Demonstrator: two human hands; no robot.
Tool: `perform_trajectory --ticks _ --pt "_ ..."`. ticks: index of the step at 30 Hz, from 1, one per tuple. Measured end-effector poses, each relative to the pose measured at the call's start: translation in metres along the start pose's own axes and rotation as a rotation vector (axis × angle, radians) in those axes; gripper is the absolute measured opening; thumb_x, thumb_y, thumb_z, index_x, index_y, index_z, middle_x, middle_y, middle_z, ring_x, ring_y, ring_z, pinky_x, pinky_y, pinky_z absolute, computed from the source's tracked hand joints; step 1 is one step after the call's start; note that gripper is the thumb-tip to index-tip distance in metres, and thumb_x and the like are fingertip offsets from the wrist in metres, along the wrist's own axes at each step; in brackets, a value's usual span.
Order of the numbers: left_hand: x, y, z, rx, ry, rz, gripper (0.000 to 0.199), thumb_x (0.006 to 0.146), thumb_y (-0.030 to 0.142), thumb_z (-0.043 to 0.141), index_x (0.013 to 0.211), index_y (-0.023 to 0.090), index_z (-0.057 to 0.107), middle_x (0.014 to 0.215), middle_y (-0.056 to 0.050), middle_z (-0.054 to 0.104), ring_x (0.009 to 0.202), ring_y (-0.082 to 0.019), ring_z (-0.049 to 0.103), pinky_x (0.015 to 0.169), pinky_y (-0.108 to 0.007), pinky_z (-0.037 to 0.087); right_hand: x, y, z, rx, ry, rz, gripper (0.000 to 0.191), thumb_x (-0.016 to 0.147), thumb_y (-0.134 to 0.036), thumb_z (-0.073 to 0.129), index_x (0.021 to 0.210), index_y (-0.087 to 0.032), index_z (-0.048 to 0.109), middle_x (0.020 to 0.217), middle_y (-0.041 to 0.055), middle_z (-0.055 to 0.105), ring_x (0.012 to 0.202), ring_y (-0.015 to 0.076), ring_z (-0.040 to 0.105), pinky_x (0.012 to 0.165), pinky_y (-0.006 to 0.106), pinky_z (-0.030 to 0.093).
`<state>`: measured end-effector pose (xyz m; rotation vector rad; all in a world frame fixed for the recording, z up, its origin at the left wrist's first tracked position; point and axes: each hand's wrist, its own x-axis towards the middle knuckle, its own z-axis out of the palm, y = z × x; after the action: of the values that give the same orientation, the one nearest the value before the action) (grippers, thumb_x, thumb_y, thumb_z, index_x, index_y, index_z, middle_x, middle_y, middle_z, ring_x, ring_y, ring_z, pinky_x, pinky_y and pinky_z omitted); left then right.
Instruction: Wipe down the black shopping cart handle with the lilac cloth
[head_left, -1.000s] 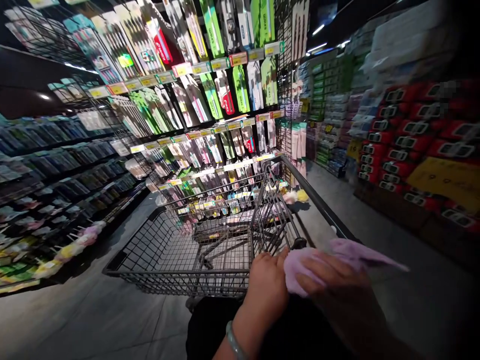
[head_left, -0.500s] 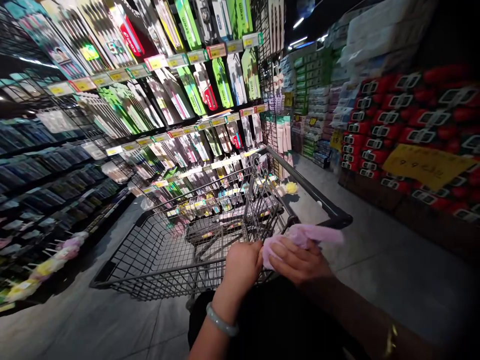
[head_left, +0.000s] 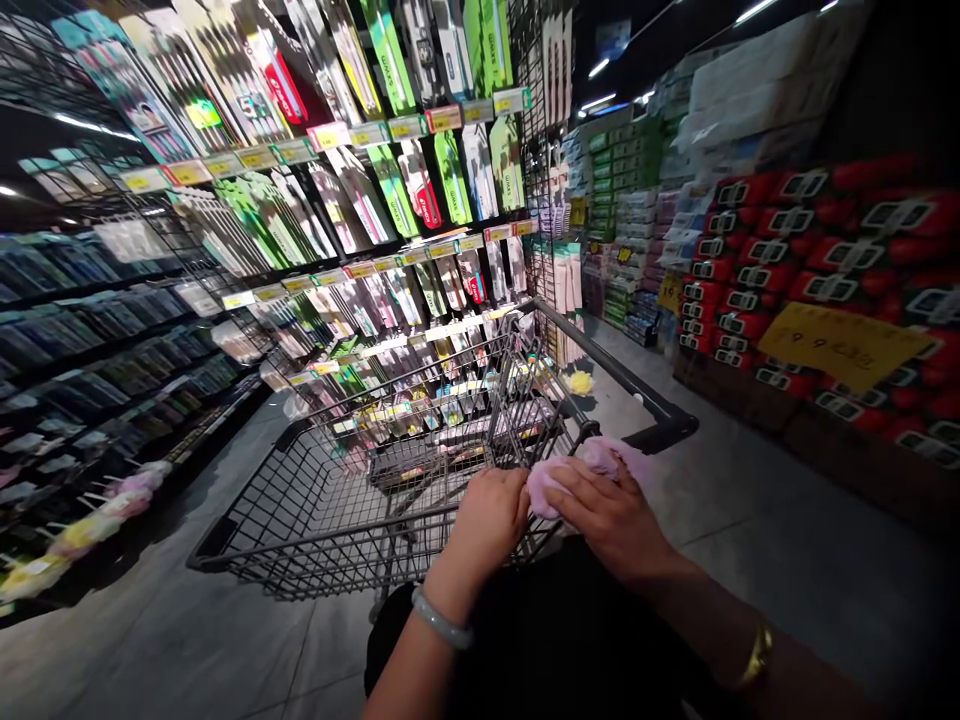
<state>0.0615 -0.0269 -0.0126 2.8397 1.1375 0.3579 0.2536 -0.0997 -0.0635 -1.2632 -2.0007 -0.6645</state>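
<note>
"Where's that pink cloth [head_left: 540, 490]?"

"At the near edge of the cart [head_left: 217, 545], bunched over the near bar [head_left: 652, 437], as far as I can tell. The right hand [head_left: 611, 515] covers most of it."

"Gripping it?"

"The fingers are bent across the top, squeezing it into a wad; the thumb's side I can't see. One end pokes past the knuckles toward the cart's corner, blurred. That's my worry: a loose tail could snag on the cart, or slip free and drop to the floor [head_left: 225, 630]."

"And the left hand [head_left: 487, 510]?"

"Just beside the cloth, at the same edge of the cart, fingers curled as if round the bar. The tips are hidden, so I can't tell how firmly. If that hold is weak, a hard push on the cloth could set the cart rolling."

"Into what?"

"The hanging packets [head_left: 451, 175] beyond the cart, or the yellow puff [head_left: 580, 384] low behind its bar. A bump might knock something down."

"What about the pale bangle [head_left: 442, 622] on the left wrist?"

"Close to the cart's near edge, so a careless sweep could rap it there."

"And the red packs [head_left: 791, 225]?"

"Well off to the cart's right; only a real swerve would trouble those."
</note>
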Motion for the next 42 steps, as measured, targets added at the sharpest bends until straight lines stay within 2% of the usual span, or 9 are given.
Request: perform_trajectory --ticks 5,10,13,17,22,28,36,39,42 --pt "-0.033 -0.033 -0.016 0.075 0.069 -0.186 0.033 0.104 0.039 0.037 0.114 0.026 0.066 0.107 -0.003 0.074 0.106 -0.02 0.064 0.112 -0.044 0.027 -0.002 0.013 -0.017 0.011 -0.048 0.084 0.029 0.095 -0.025 0.055 0.12 -0.031 0.067 0.133 -0.0004 0.066 0.129 0.0209 0.052 0.119 0.043 0.012" --pt "-0.047 -0.054 -0.007 0.172 -0.033 -0.321 0.045 0.105 0.044 0.031 0.089 0.021 0.065 0.09 -0.004 0.073 0.091 -0.022 0.066 0.088 -0.036 0.039 0.014 -0.009 0.0 -0.026 -0.046 0.205 0.028 0.092 -0.016 0.054 0.111 -0.029 0.07 0.124 0.002 0.07 0.12 0.023 0.057 0.119 0.047 0.01" --pt "-0.041 -0.05 -0.002 0.177 -0.051 -0.33 0.044 0.105 0.043 0.031 0.088 0.02 0.064 0.088 -0.005 0.072 0.089 -0.021 0.066 0.077 -0.032 0.037 0.019 -0.019 0.015 0.001 -0.027 0.205 0.031 0.091 -0.012 0.052 0.11 -0.028 0.071 0.124 0.003 0.069 0.12 0.023 0.056 0.116 0.044 0.019" --pt "-0.032 -0.041 -0.001 0.175 -0.03 -0.332 0.044 0.105 0.043 0.03 0.088 0.02 0.063 0.087 -0.005 0.072 0.088 -0.022 0.066 0.077 -0.032 0.036 0.016 -0.004 0.012 0.051 -0.039 0.137 0.034 0.092 -0.011 0.049 0.114 -0.027 0.069 0.128 0.0021 0.067 0.124 0.0202 0.052 0.109 0.036 0.029" --pt "-0.02 -0.032 0.003 0.183 -0.016 -0.348 0.046 0.105 0.043 0.027 0.093 0.019 0.064 0.09 -0.008 0.073 0.091 -0.022 0.067 0.08 -0.033 0.038 0.014 0.011 0.007 -0.027 -0.008 0.263 0.039 0.088 -0.005 0.049 0.114 -0.028 0.068 0.128 0.0018 0.067 0.123 0.022 0.052 0.112 0.044 0.023" --pt "0.004 -0.02 0.013 0.18 0.003 -0.346 0.049 0.104 0.045 0.025 0.096 0.018 0.065 0.091 -0.009 0.072 0.091 -0.023 0.067 0.08 -0.034 0.039 0.035 0.004 0.03 0.088 -0.111 0.282 0.046 0.078 -0.002 0.052 0.114 -0.026 0.067 0.125 0.0049 0.065 0.113 0.0222 0.052 0.102 0.039 0.035" --pt "0.036 0.002 0.025 0.132 0.021 -0.283 0.048 0.104 0.043 0.026 0.095 0.017 0.066 0.089 -0.01 0.071 0.087 -0.023 0.068 0.072 -0.031 0.043 0.032 0.065 0.025 0.003 -0.15 0.33 0.049 0.075 -0.004 0.051 0.118 -0.023 0.064 0.12 0.0068 0.063 0.113 0.0237 0.051 0.101 0.037 0.033" --pt "0.046 0.011 0.029 0.109 0.02 -0.261 0.046 0.105 0.039 0.024 0.101 0.017 0.065 0.09 -0.01 0.071 0.087 -0.023 0.069 0.073 -0.031 0.046 0.04 0.058 0.031 -0.022 -0.152 0.418 0.038 0.08 -0.011 0.055 0.114 -0.024 0.066 0.113 0.0071 0.065 0.107 0.0248 0.052 0.096 0.038 0.034" --pt "0.049 0.011 0.025 0.038 -0.005 -0.209 0.042 0.105 0.034 0.025 0.115 0.016 0.062 0.098 -0.01 0.072 0.09 -0.022 0.069 0.078 -0.031 0.048 0.049 0.052 0.036 0.035 -0.219 0.36 0.037 0.081 -0.014 0.056 0.115 -0.025 0.065 0.112 0.0064 0.066 0.106 0.024 0.052 0.094 0.037 0.034"
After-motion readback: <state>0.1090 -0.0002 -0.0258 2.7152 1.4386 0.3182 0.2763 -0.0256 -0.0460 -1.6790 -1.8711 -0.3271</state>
